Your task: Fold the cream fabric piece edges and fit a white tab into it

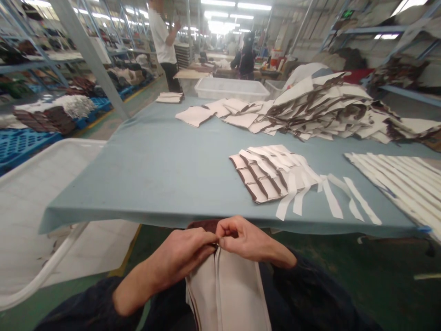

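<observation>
A bundle of cream fabric pieces [227,289] with dark brown edging is held just below the near edge of the table [155,170], over the person's lap. Its top end is pinched by both hands, which meet thumb to thumb. The left hand [182,257] is closed around the upper left of the bundle, the fingers curled under and the thumb pressed on top. The right hand [246,241] is closed on the upper right corner, the knuckles raised towards the table edge.

On the blue-grey table cover, a fanned stack of cream and brown pieces [265,177] is laid out to the right, with loose white strips [330,197] spread just beside it. A large heap of similar cut pieces [330,110] is piled farther back. A clear plastic bin [230,88] is set at the far end. A white cart [37,202] is parked to the left of the table. A person in a white shirt [163,37] is seen standing well beyond it.
</observation>
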`<action>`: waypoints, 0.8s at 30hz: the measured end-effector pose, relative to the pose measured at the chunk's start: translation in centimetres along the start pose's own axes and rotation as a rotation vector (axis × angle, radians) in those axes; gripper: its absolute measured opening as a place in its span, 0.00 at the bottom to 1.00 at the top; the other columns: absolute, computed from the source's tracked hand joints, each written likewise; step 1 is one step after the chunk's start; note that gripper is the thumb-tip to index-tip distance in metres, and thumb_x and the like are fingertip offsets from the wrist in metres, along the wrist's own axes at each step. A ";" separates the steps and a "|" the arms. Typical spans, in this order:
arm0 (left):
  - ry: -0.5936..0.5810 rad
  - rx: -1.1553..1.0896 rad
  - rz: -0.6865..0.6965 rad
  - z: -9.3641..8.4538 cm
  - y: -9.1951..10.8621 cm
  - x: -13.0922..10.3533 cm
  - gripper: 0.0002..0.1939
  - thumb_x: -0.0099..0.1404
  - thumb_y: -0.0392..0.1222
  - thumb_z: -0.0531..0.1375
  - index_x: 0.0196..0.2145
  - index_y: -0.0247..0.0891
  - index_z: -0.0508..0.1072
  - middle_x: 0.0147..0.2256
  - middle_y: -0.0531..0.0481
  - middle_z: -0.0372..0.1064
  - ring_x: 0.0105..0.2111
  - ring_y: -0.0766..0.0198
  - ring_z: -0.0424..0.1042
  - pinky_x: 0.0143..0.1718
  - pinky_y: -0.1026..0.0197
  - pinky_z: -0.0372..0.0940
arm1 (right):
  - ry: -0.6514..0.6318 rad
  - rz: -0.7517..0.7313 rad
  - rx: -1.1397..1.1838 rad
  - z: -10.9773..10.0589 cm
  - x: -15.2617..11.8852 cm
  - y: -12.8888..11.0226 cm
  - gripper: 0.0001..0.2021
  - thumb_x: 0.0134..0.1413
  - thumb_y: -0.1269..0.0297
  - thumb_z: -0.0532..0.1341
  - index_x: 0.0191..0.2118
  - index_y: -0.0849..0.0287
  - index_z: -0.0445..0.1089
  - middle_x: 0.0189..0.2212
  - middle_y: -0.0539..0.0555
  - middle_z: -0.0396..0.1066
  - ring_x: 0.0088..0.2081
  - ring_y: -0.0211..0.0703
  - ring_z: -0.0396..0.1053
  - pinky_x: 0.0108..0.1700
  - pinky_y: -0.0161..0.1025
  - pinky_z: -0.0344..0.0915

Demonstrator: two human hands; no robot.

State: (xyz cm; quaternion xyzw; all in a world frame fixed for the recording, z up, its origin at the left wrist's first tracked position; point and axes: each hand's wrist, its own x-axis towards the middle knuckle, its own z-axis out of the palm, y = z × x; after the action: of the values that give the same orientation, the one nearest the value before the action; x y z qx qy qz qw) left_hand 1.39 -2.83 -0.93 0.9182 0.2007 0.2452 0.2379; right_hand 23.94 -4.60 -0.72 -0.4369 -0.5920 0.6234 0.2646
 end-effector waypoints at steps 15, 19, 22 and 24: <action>-0.103 0.175 -0.005 -1.3 0.2 -0.7 0.19 0.80 0.40 0.44 0.31 0.40 0.65 0.26 0.54 0.66 0.23 0.65 0.63 0.26 0.60 0.54 | 0.174 -0.426 -0.504 1.0 -1.1 -0.7 0.05 0.49 0.74 0.59 0.29 0.59 0.72 0.25 0.49 0.73 0.26 0.37 0.67 0.33 0.34 0.60; -0.181 -0.056 -0.176 -1.9 0.6 -0.4 0.13 0.78 0.45 0.52 0.38 0.39 0.70 0.32 0.53 0.73 0.30 0.65 0.71 0.32 0.64 0.60 | 0.172 -0.478 -0.622 1.0 -1.1 -0.6 0.06 0.51 0.73 0.60 0.33 0.59 0.74 0.27 0.51 0.75 0.28 0.39 0.69 0.34 0.36 0.59; -0.171 -0.173 -0.289 -2.3 1.0 -0.1 0.12 0.75 0.46 0.57 0.34 0.40 0.72 0.29 0.56 0.71 0.29 0.66 0.70 0.30 0.66 0.59 | 0.162 -0.488 -0.733 1.4 -1.5 -1.2 0.05 0.52 0.72 0.63 0.35 0.58 0.76 0.29 0.51 0.77 0.30 0.41 0.72 0.34 0.36 0.61; -0.130 -0.187 -0.315 -2.3 1.1 -0.1 0.15 0.73 0.48 0.60 0.28 0.40 0.71 0.26 0.57 0.70 0.26 0.67 0.67 0.27 0.66 0.57 | 0.140 -0.478 -0.824 1.7 -1.7 -1.6 0.05 0.53 0.70 0.66 0.37 0.57 0.77 0.30 0.51 0.79 0.32 0.42 0.73 0.35 0.36 0.62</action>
State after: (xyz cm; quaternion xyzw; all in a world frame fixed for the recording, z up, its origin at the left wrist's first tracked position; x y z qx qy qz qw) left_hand 0.36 -2.99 1.45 0.8632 0.3023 0.1629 0.3702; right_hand 22.97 -6.64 1.07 -0.3979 -0.8544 0.2276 0.2447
